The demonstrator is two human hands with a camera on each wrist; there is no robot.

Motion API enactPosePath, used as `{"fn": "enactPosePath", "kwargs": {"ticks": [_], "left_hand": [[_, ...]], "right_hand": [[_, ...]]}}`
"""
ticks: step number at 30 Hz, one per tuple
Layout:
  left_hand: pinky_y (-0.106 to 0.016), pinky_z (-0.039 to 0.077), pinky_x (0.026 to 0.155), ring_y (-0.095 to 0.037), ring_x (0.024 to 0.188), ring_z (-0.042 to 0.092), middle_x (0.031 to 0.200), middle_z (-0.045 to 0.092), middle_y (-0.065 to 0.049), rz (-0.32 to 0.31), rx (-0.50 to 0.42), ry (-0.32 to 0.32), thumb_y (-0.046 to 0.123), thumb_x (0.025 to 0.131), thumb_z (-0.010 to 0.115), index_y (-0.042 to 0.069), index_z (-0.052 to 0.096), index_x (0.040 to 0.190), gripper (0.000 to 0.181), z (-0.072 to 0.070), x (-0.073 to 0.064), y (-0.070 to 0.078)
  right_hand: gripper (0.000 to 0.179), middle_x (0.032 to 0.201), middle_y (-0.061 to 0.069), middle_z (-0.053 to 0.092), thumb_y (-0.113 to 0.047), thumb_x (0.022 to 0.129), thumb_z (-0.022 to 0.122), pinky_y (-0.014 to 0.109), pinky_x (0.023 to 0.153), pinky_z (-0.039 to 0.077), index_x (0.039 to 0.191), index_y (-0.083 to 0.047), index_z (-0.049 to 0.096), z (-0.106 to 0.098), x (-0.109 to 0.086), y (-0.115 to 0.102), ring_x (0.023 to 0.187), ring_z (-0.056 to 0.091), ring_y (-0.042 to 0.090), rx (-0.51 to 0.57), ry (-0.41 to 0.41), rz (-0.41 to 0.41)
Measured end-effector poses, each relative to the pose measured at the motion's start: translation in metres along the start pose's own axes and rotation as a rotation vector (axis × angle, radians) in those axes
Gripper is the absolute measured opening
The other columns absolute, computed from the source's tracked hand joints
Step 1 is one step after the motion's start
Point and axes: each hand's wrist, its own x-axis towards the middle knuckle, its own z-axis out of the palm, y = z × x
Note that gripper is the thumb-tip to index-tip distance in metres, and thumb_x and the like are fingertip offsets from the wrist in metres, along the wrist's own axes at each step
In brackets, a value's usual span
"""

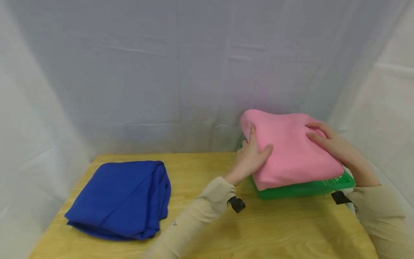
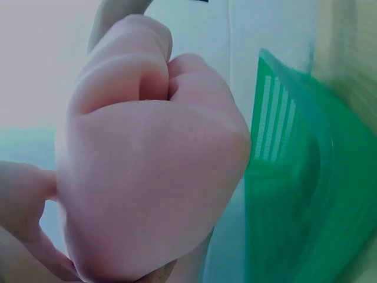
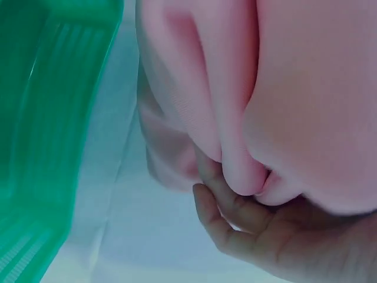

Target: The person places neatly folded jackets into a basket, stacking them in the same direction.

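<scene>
A thick folded pink cloth point(image 1: 288, 151) is held between both hands over a green plastic basket point(image 1: 291, 190) at the table's back right. My left hand point(image 1: 250, 158) grips the cloth's left side, thumb on the upper face. On the opposite side, my right hand point(image 1: 336, 144) holds the cloth, and the right wrist view shows its fingers point(image 3: 235, 215) bent against the lower folds. Both wrist views show a gap between the pink bundle and the slotted basket. The cloth hides most of the basket's inside in the head view.
A folded blue cloth point(image 1: 116, 198) lies on the left of the wooden table point(image 1: 200, 201). White sheeting point(image 1: 155, 79) hangs behind the table and along both sides. The basket stands close to the back sheet.
</scene>
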Motion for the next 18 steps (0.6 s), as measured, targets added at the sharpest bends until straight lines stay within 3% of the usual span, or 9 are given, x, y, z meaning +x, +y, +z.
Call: {"fn": "enactPosePath", "kwargs": {"ticks": [4, 7, 11, 13, 18], "left_hand": [[-0.046, 0.052, 0.081, -0.034, 0.096, 0.062, 0.146, 0.044, -0.029, 0.009, -0.024, -0.012, 0.056, 0.096, 0.059, 0.017, -0.002, 0.165, 0.100, 0.024, 0.006, 0.005], [-0.047, 0.053, 0.087, -0.039, 0.112, 0.061, 0.149, 0.041, -0.031, -0.001, -0.027, -0.018, 0.055, 0.094, 0.064, 0.016, 0.000, 0.165, 0.103, 0.043, 0.010, 0.003], [-0.054, 0.045, 0.105, -0.045, 0.138, 0.043, 0.157, 0.033, -0.031, -0.041, -0.043, -0.013, 0.053, 0.093, 0.066, 0.015, 0.005, 0.165, 0.102, 0.064, 0.013, -0.007], [-0.056, 0.043, 0.107, -0.047, 0.141, 0.039, 0.158, 0.030, -0.030, -0.061, -0.061, -0.007, 0.053, 0.093, 0.066, 0.014, 0.008, 0.165, 0.100, 0.071, 0.014, -0.014], [-0.057, 0.045, 0.105, -0.051, 0.133, 0.046, 0.158, 0.029, -0.032, -0.097, -0.080, 0.006, 0.050, 0.094, 0.067, 0.013, 0.011, 0.165, 0.097, 0.083, 0.019, -0.020]], "right_hand": [[0.066, 0.166, 0.026, 0.009, -0.043, 0.108, 0.045, 0.070, 0.104, 0.031, 0.162, -0.013, 0.020, -0.013, 0.003, 0.025, 0.143, 0.023, 0.053, 0.027, -0.011, 0.038], [0.065, 0.167, 0.023, 0.009, -0.044, 0.107, 0.045, 0.072, 0.105, 0.029, 0.162, -0.017, 0.022, -0.015, 0.006, 0.049, 0.145, 0.021, 0.054, -0.012, -0.007, 0.040], [0.061, 0.166, 0.020, 0.017, -0.043, 0.108, 0.044, 0.067, 0.105, 0.033, 0.162, -0.022, 0.025, -0.003, 0.011, 0.083, 0.144, 0.028, 0.049, -0.018, -0.002, 0.013], [0.061, 0.165, 0.022, 0.019, -0.043, 0.109, 0.042, 0.065, 0.105, 0.034, 0.162, -0.019, 0.024, 0.006, 0.016, 0.099, 0.142, 0.031, 0.049, 0.019, -0.006, 0.022], [0.065, 0.163, 0.030, 0.019, -0.044, 0.109, 0.041, 0.069, 0.104, 0.031, 0.162, -0.011, 0.023, 0.020, 0.024, 0.126, 0.140, 0.030, 0.055, 0.041, -0.002, 0.058]]}}
